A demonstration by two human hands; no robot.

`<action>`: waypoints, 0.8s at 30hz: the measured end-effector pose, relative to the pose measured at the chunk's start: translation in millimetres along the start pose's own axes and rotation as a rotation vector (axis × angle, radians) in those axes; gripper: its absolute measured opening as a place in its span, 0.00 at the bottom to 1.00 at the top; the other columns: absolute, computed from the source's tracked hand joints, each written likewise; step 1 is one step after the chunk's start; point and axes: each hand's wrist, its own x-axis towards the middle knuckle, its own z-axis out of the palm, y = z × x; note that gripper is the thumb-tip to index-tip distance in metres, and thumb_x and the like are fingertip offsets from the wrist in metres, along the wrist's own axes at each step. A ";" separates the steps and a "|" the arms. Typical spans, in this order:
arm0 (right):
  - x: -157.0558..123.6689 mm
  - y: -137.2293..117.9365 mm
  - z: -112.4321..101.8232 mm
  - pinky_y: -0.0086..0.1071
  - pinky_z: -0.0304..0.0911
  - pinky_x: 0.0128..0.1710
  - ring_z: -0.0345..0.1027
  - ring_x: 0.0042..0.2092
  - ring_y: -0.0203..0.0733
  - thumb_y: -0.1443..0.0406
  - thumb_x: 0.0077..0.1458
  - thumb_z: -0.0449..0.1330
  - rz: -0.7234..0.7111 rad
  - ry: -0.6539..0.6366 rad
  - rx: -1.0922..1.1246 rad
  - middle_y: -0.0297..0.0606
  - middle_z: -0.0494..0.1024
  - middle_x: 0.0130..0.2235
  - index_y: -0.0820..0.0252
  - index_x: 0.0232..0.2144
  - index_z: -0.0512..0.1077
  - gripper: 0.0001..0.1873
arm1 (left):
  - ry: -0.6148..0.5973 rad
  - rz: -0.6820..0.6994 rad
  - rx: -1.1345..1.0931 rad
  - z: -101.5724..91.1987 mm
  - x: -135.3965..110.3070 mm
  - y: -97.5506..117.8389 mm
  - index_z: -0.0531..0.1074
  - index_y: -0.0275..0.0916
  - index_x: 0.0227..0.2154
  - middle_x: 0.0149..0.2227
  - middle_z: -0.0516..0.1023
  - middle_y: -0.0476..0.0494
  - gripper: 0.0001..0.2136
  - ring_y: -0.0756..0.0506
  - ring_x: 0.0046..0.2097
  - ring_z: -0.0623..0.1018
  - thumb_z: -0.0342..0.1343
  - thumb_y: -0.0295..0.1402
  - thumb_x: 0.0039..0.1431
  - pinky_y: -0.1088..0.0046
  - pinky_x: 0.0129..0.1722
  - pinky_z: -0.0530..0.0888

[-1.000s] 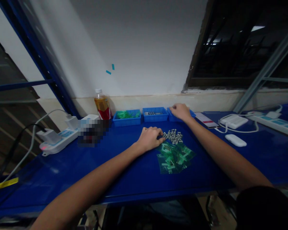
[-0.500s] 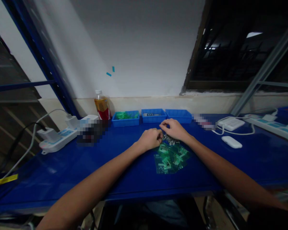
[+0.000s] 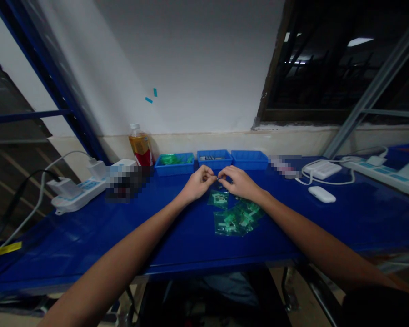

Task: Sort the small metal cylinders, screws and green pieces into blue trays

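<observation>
My left hand (image 3: pixel 198 182) and my right hand (image 3: pixel 239 182) meet fingertip to fingertip above the blue table (image 3: pixel 177 236). Both are pinched closed. A small green plastic bag (image 3: pixel 219 199) sits just under the pinch, and its top edge seems to be held by my left fingers. What my right fingers pinch is too small to make out. A loose pile of the same green bags (image 3: pixel 236 219) lies on the table under my right wrist. The small metal parts behind that pile are hidden by my right hand.
Three blue trays stand along the wall: one with green bags (image 3: pixel 173 164), one with metal parts (image 3: pixel 214 159), one that looks empty (image 3: pixel 251 159). A drink bottle (image 3: pixel 140 146) and a power strip (image 3: pixel 75 194) are at the left. White devices (image 3: pixel 321 194) and cables lie at the right.
My right hand came back from the far right tray to the pile and then met my left hand. Both hands rose off the pile, and one green bag now sits apart under them.
</observation>
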 end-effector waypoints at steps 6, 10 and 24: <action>-0.3 -6.2 -3.4 0.35 0.60 0.40 0.65 0.39 0.43 0.66 0.55 0.55 -0.024 0.026 0.033 0.39 0.73 0.35 0.59 0.36 0.68 0.05 | -0.010 0.007 -0.100 2.1 -2.3 9.9 0.60 0.37 0.32 0.28 0.69 0.51 0.06 0.52 0.31 0.72 0.52 0.33 0.57 0.77 0.32 0.68; 1.6 -7.9 -2.0 0.34 0.59 0.40 0.65 0.38 0.41 0.65 0.57 0.54 -0.006 0.054 0.067 0.38 0.73 0.33 0.59 0.33 0.69 0.04 | -0.005 0.013 -0.120 2.3 -2.7 11.4 0.62 0.36 0.34 0.29 0.71 0.49 0.06 0.51 0.32 0.73 0.49 0.34 0.59 0.76 0.34 0.70; 2.8 -10.2 -1.9 0.31 0.59 0.34 0.66 0.34 0.39 0.61 0.59 0.52 0.123 0.112 0.158 0.35 0.72 0.29 0.60 0.34 0.69 0.09 | 0.070 0.186 0.347 -5.6 -10.2 30.3 0.69 0.36 0.33 0.30 0.74 0.47 0.09 0.49 0.32 0.73 0.48 0.35 0.61 0.75 0.34 0.68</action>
